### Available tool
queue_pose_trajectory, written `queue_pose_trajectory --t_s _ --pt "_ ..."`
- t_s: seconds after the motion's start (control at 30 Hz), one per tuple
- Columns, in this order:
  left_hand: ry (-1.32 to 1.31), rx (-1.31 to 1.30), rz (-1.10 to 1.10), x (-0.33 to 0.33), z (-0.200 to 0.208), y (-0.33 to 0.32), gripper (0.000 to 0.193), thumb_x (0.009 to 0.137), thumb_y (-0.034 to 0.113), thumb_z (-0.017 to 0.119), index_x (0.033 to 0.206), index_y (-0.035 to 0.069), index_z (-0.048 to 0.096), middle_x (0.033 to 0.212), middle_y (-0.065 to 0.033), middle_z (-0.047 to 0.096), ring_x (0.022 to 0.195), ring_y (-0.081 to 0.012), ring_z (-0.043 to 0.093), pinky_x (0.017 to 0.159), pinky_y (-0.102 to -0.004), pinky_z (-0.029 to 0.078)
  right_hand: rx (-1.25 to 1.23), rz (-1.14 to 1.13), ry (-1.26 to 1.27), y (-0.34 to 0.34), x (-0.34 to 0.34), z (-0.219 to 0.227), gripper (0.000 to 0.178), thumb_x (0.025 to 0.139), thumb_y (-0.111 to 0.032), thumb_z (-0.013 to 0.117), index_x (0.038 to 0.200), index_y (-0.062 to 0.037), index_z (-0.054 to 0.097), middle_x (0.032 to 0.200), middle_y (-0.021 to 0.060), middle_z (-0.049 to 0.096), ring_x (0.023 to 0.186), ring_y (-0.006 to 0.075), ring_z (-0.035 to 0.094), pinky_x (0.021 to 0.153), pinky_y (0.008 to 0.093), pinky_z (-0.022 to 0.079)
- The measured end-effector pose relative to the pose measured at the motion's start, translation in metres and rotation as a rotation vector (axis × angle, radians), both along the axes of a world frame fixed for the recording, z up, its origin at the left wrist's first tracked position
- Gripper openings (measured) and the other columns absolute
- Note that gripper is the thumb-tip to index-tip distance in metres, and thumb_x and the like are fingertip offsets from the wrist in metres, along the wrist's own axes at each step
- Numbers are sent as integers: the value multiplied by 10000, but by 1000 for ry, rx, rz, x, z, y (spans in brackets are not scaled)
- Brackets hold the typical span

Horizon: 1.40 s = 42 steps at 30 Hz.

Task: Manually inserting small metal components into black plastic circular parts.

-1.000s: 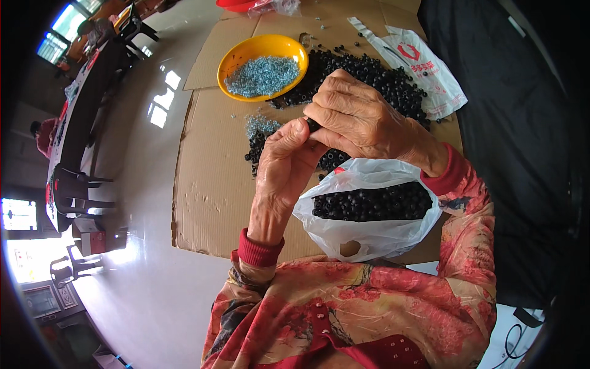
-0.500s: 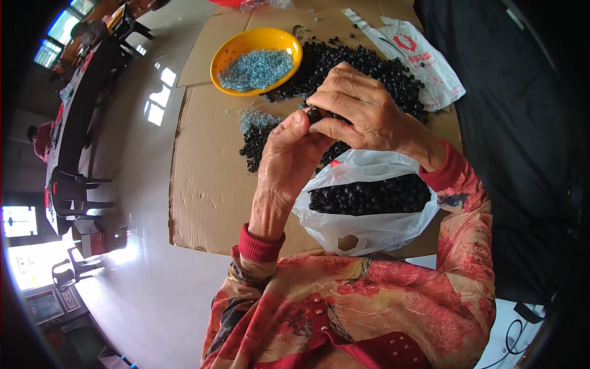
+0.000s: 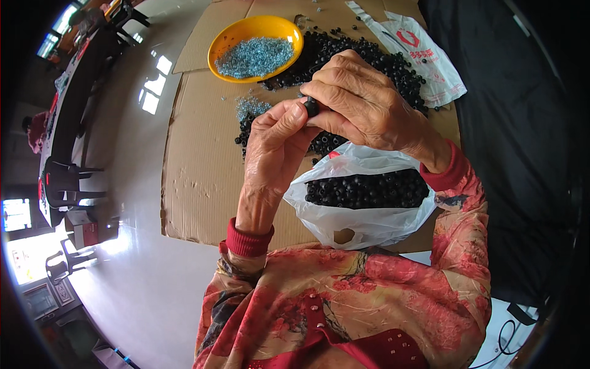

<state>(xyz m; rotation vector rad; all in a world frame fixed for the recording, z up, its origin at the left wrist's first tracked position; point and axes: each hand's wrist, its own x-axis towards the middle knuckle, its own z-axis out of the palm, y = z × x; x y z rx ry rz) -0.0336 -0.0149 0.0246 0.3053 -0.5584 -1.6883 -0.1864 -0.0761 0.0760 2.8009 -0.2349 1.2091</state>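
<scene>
My left hand (image 3: 276, 138) and my right hand (image 3: 365, 104) meet over the cardboard, fingertips pinching one small round black plastic part (image 3: 311, 107) between them. Most of that part's right side is hidden by my right fingers. Beyond my hands spreads a pile of similar hollow black parts (image 3: 329, 46). Small clear bluish pieces (image 3: 258, 58) lie in a yellow bowl (image 3: 261, 26) at the far left. A few more clear pieces (image 3: 249, 106) are heaped on the cardboard beside my left hand. Below my right wrist sits an open white plastic bag (image 3: 381, 222) holding many black parts (image 3: 369, 189).
Flattened cardboard (image 3: 200, 166) covers the work surface. A printed white plastic bag (image 3: 439, 86) lies flat at the far right, beside black cloth (image 3: 498, 123). Off to the left, across the shiny floor (image 3: 129, 166), stand a long table (image 3: 52, 141) and chairs (image 3: 64, 181).
The whole view has shifted slightly, so the bowl and cardboard sit a little higher. Both hands keep their pinch on the black part, with small finger movements.
</scene>
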Motion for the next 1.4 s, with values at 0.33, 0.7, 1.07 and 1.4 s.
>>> queue_pose_trajectory --t_s 0.33,0.7,1.07,1.4 --pt "-27 103 -23 -3 4 5 133 846 87 568 856 -41 599 869 -87 608 812 -164 584 831 -321 479 -68 135 91 2 -5 7 371 593 -60 735 886 86 560 826 139 527 725 261 540 654 380 464" --pt "-471 150 191 20 -18 7 338 866 199 565 1083 -59 552 911 -118 632 841 -178 608 795 -315 495 83 2 146 17 -21 -15 146 684 -125 618 741 -19 536 687 66 498 621 208 513 569 325 419" --pt "-680 197 346 53 -45 27 339 820 246 632 1058 9 593 942 -85 632 839 -154 593 789 -303 467 373 -166 731 49 -47 -39 176 749 -186 617 656 -47 562 637 83 563 653 223 587 588 347 456" --pt "-1515 -438 397 7 -65 50 535 643 290 755 1076 51 551 892 -130 562 861 -297 547 747 -378 446 500 -159 547 -58 6 -96 154 719 -107 583 809 18 596 765 135 592 728 305 581 674 377 467"
